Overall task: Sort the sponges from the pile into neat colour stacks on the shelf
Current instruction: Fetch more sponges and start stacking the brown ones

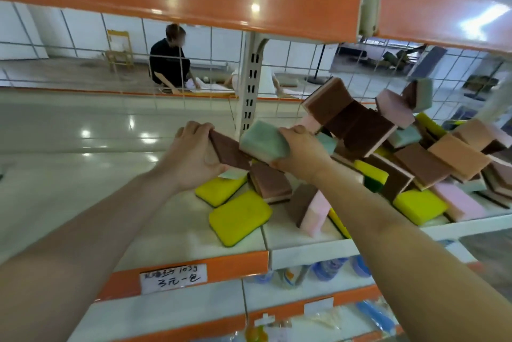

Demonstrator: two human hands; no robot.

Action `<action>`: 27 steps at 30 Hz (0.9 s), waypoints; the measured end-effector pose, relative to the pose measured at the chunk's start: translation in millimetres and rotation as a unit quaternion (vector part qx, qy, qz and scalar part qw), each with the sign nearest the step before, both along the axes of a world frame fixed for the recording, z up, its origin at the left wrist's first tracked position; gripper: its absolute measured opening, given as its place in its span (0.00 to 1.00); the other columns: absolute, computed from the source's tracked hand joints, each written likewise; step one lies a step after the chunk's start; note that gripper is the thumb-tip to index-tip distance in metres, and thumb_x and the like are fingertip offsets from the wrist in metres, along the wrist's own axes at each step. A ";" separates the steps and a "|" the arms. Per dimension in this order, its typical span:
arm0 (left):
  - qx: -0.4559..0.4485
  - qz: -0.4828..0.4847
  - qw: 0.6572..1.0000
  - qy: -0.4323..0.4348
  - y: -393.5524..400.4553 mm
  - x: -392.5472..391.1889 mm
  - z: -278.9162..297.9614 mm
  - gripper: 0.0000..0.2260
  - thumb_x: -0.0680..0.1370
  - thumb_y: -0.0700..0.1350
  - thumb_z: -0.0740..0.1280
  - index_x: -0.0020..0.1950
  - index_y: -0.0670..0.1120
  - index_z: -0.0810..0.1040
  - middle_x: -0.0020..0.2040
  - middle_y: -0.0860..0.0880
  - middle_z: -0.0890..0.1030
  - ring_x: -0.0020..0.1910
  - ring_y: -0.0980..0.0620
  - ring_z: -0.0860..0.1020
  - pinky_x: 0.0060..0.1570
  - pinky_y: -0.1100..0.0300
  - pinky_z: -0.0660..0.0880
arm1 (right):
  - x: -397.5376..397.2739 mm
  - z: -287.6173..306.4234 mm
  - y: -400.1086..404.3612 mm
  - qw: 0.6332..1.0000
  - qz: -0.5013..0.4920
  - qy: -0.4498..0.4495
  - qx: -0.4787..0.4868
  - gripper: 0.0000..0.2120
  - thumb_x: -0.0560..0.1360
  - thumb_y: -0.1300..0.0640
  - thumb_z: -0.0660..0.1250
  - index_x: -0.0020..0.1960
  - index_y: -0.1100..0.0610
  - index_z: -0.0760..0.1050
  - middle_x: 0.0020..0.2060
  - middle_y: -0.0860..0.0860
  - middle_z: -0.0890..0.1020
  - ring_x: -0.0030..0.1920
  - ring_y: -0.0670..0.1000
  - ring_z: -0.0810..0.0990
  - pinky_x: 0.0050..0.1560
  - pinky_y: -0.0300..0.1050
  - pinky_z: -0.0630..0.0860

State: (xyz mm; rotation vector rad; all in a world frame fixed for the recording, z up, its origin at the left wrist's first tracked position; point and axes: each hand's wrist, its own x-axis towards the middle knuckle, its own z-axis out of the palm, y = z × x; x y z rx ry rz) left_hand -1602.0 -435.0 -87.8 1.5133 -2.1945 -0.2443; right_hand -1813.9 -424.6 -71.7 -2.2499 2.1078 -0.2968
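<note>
Head view. Left hand (194, 156) grips a brown sponge (228, 152), fingers over its far end and thumb under the near edge. Right hand (299, 149) grips a green sponge (264, 142) by its right end. Both sponges are held above the shelf (83, 175), and their inner ends appear to touch; blur makes contact uncertain.

The brown sponge's long axis runs from upper left down to the right. The green one lies roughly crosswise, left of its hand.

The pile (388, 153) lies right of both hands, mixed brown, pink, yellow and green, leaning on the wire back; the right hand is nearer. The bare shelf on the left is nearer the left hand. No colour stacks are visible; judged early.
</note>
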 end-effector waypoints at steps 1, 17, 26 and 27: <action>0.000 0.002 1.000 0.001 2.4 9.3 -0.8 0.37 0.70 0.53 0.73 0.73 0.42 0.60 0.67 0.42 0.64 0.66 0.42 0.63 0.64 0.54 0.62 | 8.9 -0.8 0.4 1.000 0.002 0.000 0.001 0.34 0.71 0.48 0.70 0.72 0.56 0.61 0.64 0.58 0.68 0.62 0.60 0.69 0.61 0.49 0.66; -0.017 0.025 0.999 0.033 45.1 155.3 0.8 0.37 0.71 0.53 0.72 0.74 0.44 0.59 0.68 0.45 0.63 0.69 0.46 0.61 0.67 0.55 0.60 | 151.6 3.1 32.6 0.999 0.026 -0.012 -0.015 0.36 0.69 0.47 0.72 0.71 0.55 0.62 0.64 0.56 0.71 0.64 0.57 0.69 0.61 0.45 0.65; -0.008 0.048 0.999 0.013 79.8 243.9 -17.9 0.37 0.70 0.53 0.73 0.73 0.45 0.60 0.68 0.46 0.63 0.69 0.46 0.62 0.67 0.55 0.60 | 238.4 -17.7 59.1 0.999 0.049 -0.009 0.018 0.36 0.71 0.47 0.70 0.73 0.56 0.59 0.66 0.58 0.68 0.66 0.58 0.65 0.64 0.46 0.62; -0.008 0.048 0.999 0.010 82.9 252.7 -19.6 0.38 0.70 0.53 0.73 0.73 0.44 0.60 0.68 0.46 0.64 0.69 0.45 0.62 0.68 0.55 0.61 | 246.9 -19.8 61.0 0.998 0.053 -0.008 0.018 0.36 0.71 0.47 0.70 0.73 0.56 0.59 0.66 0.58 0.68 0.66 0.58 0.65 0.64 0.45 0.62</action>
